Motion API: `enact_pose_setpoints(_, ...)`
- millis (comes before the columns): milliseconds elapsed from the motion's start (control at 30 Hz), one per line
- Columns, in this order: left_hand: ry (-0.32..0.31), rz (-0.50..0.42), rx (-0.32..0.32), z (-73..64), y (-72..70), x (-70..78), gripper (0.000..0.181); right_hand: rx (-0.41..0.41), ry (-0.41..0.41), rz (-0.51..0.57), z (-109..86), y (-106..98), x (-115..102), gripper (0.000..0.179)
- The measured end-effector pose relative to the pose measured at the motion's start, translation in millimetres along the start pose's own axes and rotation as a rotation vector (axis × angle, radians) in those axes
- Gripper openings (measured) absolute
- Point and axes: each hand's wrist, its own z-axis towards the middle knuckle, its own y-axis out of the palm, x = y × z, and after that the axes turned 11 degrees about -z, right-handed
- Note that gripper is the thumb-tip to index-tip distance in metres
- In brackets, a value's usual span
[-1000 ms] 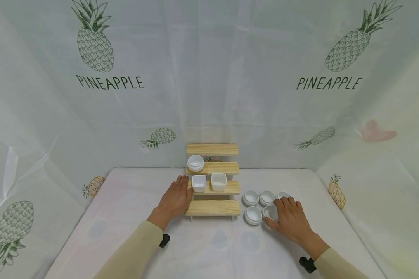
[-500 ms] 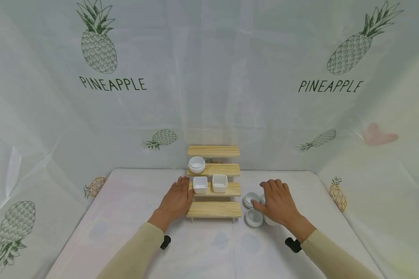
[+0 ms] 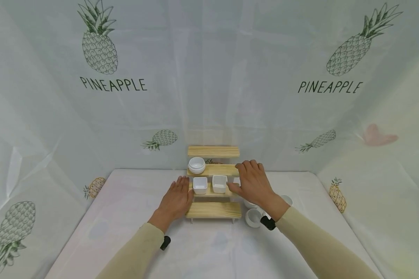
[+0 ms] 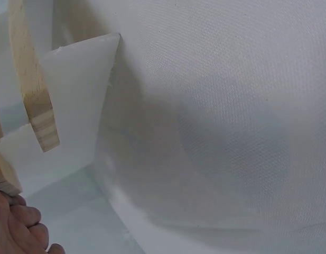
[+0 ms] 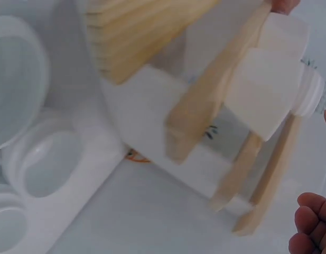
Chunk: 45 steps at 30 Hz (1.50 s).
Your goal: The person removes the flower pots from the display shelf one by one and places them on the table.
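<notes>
My left hand [image 3: 174,199] lies along the left side of a stepped wooden rack [image 3: 213,210], its fingers extended; the left wrist view catches fingertips [image 4: 30,219] by a shelf end. My right hand [image 3: 254,182] is at the rack's right side, thumb and fingers spread, the thumb close to a white square dish [image 3: 219,183]. In the right wrist view nothing shows between its thumb and fingers [image 5: 310,219]. A second square dish [image 3: 200,185] stands on the same shelf, near my left thumb. Round white bowls [image 3: 197,165] sit on the shelf above, at its left end.
On the table right of the rack stand several round white bowls, among them a front one [image 3: 253,218] and a back right one [image 3: 286,200]; my right forearm hides part of the group. A pineapple-print cloth [image 3: 209,97] hangs behind the table.
My right hand has moved from the round bowls on the table leftward and away from me to the rack's right side. My left hand has stayed in place.
</notes>
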Motion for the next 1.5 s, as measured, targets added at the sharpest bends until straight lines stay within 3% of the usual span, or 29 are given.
enact_pose_setpoints(200,0.004,0.022,0.005,-0.5,0.3,-0.2,0.064,-0.073,-0.004,-0.03,32.0,1,-22,0.059)
enact_pose_setpoints(400,0.01,0.019,0.015,-0.8,3.5,-5.1,0.063,-0.124,0.008,0.012,62.1,3,-48,0.06)
enact_pose_setpoints(667,-0.006,0.025,-0.014,-1.7,3.3,-4.8,0.064,-0.246,0.045,0.016,89.1,7,-74,0.066)
enact_pose_setpoints(1233,0.009,0.017,-0.016,-0.5,3.0,-3.2,0.064,-0.377,0.107,-0.017,105.9,18,-89,0.072)
enact_pose_setpoints(1500,0.005,0.021,-0.027,0.5,0.9,-4.1,0.065,-0.299,0.056,-0.001,109.1,20,-90,0.069)
